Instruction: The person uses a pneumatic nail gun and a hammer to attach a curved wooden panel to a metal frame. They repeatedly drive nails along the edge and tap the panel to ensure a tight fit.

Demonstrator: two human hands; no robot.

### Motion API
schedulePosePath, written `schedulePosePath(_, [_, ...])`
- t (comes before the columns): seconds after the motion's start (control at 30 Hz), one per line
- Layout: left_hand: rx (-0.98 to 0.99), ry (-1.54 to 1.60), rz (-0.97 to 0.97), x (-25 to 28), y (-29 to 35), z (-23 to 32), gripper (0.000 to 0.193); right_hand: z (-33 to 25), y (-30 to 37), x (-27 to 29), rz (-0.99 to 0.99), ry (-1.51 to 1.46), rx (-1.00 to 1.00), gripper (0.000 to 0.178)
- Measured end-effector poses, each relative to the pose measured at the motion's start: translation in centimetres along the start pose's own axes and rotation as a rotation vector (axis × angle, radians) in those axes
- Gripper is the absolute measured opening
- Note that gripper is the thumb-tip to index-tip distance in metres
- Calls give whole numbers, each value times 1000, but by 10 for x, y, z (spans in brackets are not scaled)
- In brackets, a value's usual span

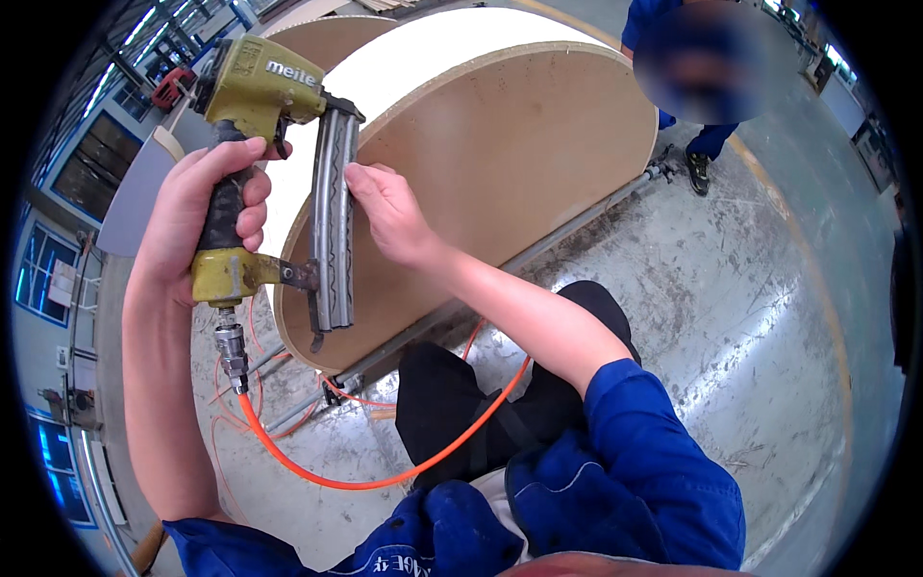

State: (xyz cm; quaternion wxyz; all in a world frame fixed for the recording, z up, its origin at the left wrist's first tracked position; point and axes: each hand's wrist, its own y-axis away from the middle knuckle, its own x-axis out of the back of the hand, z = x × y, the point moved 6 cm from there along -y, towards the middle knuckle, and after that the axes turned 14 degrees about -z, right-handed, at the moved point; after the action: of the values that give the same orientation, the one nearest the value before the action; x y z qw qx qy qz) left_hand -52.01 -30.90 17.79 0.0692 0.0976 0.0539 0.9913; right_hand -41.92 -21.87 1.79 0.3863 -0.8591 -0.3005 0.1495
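Before a tan rounded wooden panel [510,144], the left hand [207,197] clasps an olive-and-black nail gun [255,96] (orange hose [375,484] attached); the right hand [392,210] pinches its silver metal magazine [334,240].

Shows yellow-green and black on the nail gun [258,88] at left, silver, dark-streaked, on its magazine [336,221], orange along the near hose [356,485], tan across the far panel [510,159].

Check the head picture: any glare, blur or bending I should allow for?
In the head view, the white curved surface is washed out; the floor shows glare at right; a co-worker at upper right is partly blurred; the yellow line bows near the frame's rim; the air tool looks sharp.
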Motion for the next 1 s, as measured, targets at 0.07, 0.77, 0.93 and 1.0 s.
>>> schedulePosePath(0.07, [9, 11, -3, -2, -3, 0, 28, 13, -2, -2, -29, -48, -35, 50])
schedulePosePath(0.77, [25, -44, 13, -4, -8, 8, 26, 18, -6, -5, -4, -49, -46, 55])
schedulePosePath(0.93, [31, -72, 13, -4, -9, 10, 26, 17, -5, -6, -2, -68, -42, 56])
schedulePosePath(1.0, [34, -76, 16, -2, -8, 10, 27, 18, -6, -7, -2, -81, -36, 56])
